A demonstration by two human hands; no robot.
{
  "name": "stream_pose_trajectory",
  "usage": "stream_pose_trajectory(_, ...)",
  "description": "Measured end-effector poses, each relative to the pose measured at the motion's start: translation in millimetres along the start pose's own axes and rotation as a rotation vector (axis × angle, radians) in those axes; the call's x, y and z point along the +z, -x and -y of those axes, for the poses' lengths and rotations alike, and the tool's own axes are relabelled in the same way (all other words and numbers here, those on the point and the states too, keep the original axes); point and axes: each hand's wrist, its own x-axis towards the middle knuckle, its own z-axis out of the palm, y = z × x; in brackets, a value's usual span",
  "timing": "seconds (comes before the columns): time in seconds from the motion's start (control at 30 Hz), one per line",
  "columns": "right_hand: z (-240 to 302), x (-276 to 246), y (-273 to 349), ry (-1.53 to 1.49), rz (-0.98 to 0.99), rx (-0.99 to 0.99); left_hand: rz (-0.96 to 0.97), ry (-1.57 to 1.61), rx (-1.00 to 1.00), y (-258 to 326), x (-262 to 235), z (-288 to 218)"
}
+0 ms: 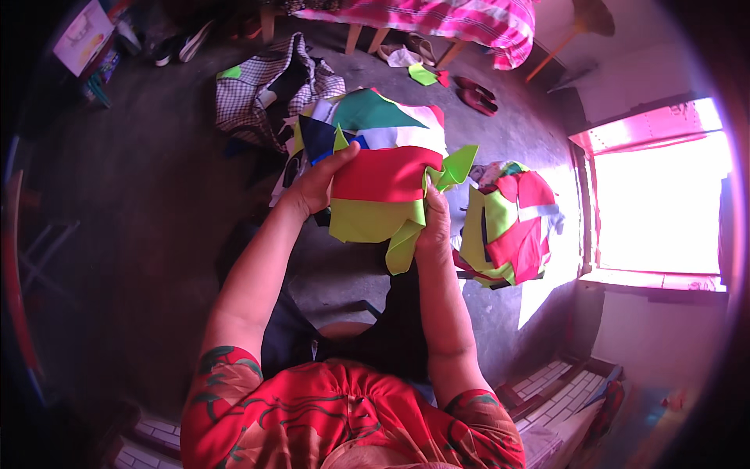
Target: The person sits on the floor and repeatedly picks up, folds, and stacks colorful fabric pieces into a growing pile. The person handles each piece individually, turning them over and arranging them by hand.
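Note:
Both my hands hold up a red and lime-green piece of fabric (pixel 379 176) in front of me. My left hand (pixel 322 180) grips its left edge, fingers closed on the cloth. At the right edge my right hand (pixel 434 217) is closed on it too, and a lime-green flap sticks out beyond that hand. Just behind lies a heap of fabric scraps (pixel 383 113) in teal, white, navy and red. Whether the held cloth touches that heap I cannot tell. To the right stands a rounded bundle of red and lime-green scraps (pixel 512 227).
A checked cloth bag (pixel 254 102) lies on the grey floor (pixel 156 187) at the far left. Beyond are dark red shoes (pixel 476 95) and a bed with a pink checked cover (pixel 445 19). A broom (pixel 574 31) leans far right, above a bright window (pixel 660 211).

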Motion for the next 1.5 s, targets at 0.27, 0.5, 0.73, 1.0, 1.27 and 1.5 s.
stream_pose_trajectory(0.27,-16,-39,-35,0.185,-0.275,0.029,-0.136,-0.090,0.179,-9,-30,3)
stream_pose_trajectory(0.5,-23,-40,-44,0.277,-0.306,-0.002,-0.181,-0.093,0.229,-6,-30,-2)
stream_pose_trajectory(0.73,-32,-22,-48,0.139,-0.328,-0.048,-0.226,-0.083,0.306,-7,-33,-4)
stream_pose_trajectory(1.0,-32,-42,-51,0.181,-0.317,-0.017,-0.262,-0.145,0.359,-5,-27,-10)
stream_pose_trajectory(1.27,-32,-39,-53,0.237,-0.411,-0.138,-0.249,-0.188,0.363,-2,-28,-13)
stream_pose_trajectory(1.5,-34,-45,-58,0.300,-0.489,-0.263,-0.281,-0.025,0.353,2,-25,-13)
